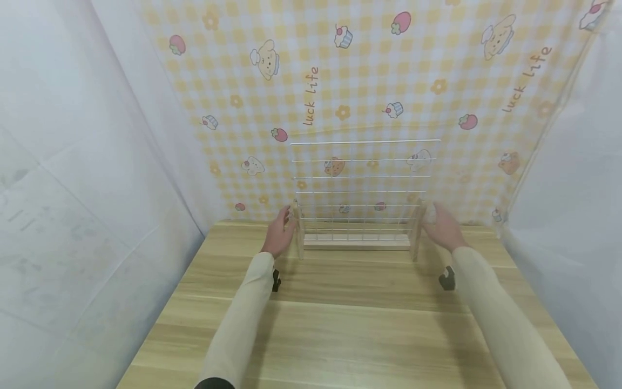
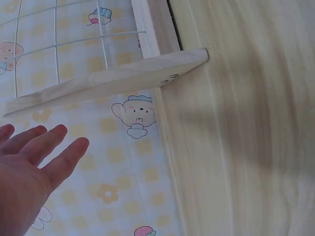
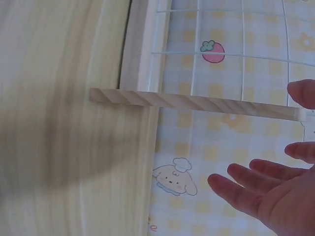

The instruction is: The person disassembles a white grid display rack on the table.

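Note:
A display rack with a white wire grid (image 1: 362,176) and a wooden base bar (image 1: 357,245) stands at the back of the table. To the left of its left wooden side piece (image 1: 298,229) is my left hand (image 1: 279,236). In the left wrist view that hand's fingers (image 2: 69,160) are spread and extended, beside the side piece and holding nothing. My right hand (image 1: 443,227) is at the right wooden side piece (image 1: 417,231). The right wrist view has the thumb (image 3: 302,93) on one side of that piece's upper end and loosely extended fingers (image 3: 236,194) on the other.
Behind the rack hangs a yellow checked cloth (image 1: 369,65) with cartoon prints. White sheets (image 1: 97,178) close in both sides. The wood-grain table (image 1: 359,335) stretches in front of the rack, beneath both sleeved arms.

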